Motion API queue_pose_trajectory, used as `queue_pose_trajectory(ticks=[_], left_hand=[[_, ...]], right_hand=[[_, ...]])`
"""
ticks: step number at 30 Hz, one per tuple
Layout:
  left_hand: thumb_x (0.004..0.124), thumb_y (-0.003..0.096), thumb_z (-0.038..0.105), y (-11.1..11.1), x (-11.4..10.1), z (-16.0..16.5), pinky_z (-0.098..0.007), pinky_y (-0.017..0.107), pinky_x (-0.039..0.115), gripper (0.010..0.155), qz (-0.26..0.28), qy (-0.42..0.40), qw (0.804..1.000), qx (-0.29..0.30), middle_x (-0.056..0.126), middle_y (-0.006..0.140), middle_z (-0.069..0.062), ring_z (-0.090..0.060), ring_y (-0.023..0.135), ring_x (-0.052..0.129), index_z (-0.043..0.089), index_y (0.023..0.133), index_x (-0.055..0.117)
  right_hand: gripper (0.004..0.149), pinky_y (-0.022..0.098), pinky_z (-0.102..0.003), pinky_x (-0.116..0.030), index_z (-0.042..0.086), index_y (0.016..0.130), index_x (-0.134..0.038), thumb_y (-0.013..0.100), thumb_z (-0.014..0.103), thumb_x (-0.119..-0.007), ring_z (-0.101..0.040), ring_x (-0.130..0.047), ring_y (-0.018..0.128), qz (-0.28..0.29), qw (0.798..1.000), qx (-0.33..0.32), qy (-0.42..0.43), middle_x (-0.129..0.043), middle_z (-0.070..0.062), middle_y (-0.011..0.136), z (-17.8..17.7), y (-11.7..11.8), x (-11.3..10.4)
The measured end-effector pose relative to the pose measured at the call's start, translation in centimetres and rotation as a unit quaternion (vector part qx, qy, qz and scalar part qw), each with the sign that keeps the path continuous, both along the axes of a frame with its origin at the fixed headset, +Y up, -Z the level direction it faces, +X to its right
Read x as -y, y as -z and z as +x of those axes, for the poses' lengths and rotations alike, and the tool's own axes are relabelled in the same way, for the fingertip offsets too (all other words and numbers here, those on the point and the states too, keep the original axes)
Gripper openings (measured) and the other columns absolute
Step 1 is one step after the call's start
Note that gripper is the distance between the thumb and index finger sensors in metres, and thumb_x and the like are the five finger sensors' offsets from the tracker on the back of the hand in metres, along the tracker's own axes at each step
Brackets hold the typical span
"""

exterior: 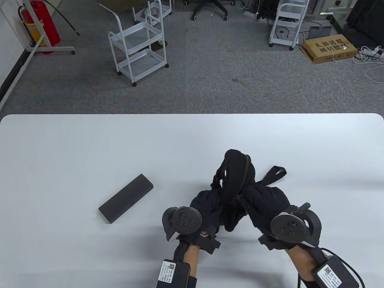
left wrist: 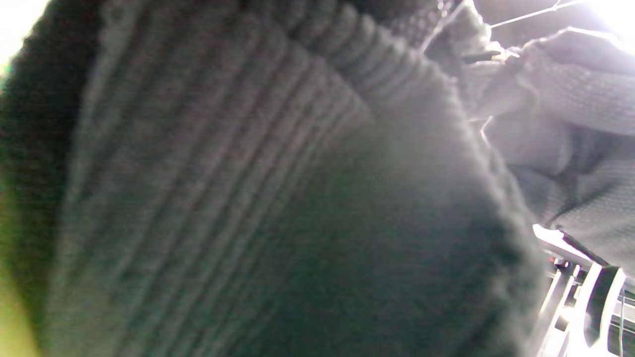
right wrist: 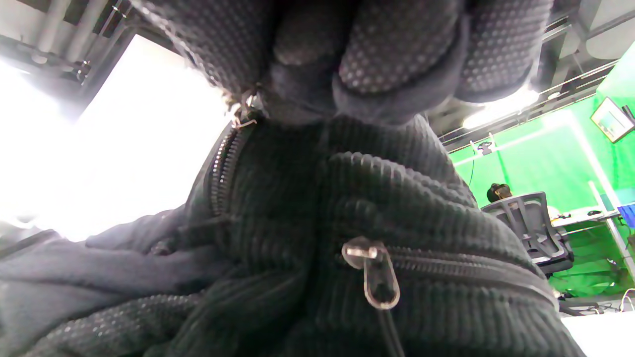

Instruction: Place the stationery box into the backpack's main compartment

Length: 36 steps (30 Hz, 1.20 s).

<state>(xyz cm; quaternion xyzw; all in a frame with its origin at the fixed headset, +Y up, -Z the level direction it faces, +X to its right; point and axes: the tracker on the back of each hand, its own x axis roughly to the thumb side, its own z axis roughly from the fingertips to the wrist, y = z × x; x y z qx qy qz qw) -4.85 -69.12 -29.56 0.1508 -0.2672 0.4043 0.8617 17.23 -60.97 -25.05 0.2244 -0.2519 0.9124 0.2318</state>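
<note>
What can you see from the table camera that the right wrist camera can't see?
Only the table view shows the stationery box lying flat on the white table, left of the hands and apart from them, plus the left hand and the carts on the floor.

Only the right wrist view shows a zipper pull on a closed zipper and the right hand's dotted fingers pinching the fabric.

Both show the black backpack gripped by the right hand.

Blurred, dark ribbed corduroy of the backpack (left wrist: 278,198) fills nearly the whole left wrist view, pressed close to the lens, while gloved fingers (left wrist: 585,99) of dotted grey fabric show at the upper right under bright glare.
</note>
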Motion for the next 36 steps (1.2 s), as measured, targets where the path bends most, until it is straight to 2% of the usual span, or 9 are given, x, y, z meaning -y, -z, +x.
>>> queue_pose_trajectory(ticks=[28, 36], left_hand=[[0.075, 0.0502, 0.025, -0.2, 0.0, 0.6, -0.072, 0.061, 0.066, 0.045, 0.010, 0.039, 0.999, 0.006, 0.089, 0.088, -0.007, -0.036, 0.080, 0.086, 0.020, 0.095, 0.080], [0.074, 0.0498, 0.024, -0.1, 0.0, 0.3, -0.074, 0.062, 0.064, 0.045, 0.008, 0.039, 0.999, 0.007, 0.087, 0.090, -0.007, -0.037, 0.082, 0.083, 0.022, 0.094, 0.081]], right_hand=[[0.041, 0.056, -0.055, -0.076, 0.009, 0.084, -0.084, 0.056, 0.037, -0.073, -0.023, -0.094, 0.037, -0.019, 0.997, 0.058, 0.044, -0.091, -0.002, 0.059, 2.9, 1.2, -0.7], [0.041, 0.056, -0.055, -0.076, 0.009, 0.085, -0.084, 0.057, 0.037, -0.073, -0.023, -0.094, 0.037, -0.038, 0.994, 0.079, 0.068, -0.091, -0.002, 0.059, 4.9, 1.9, -0.9]])
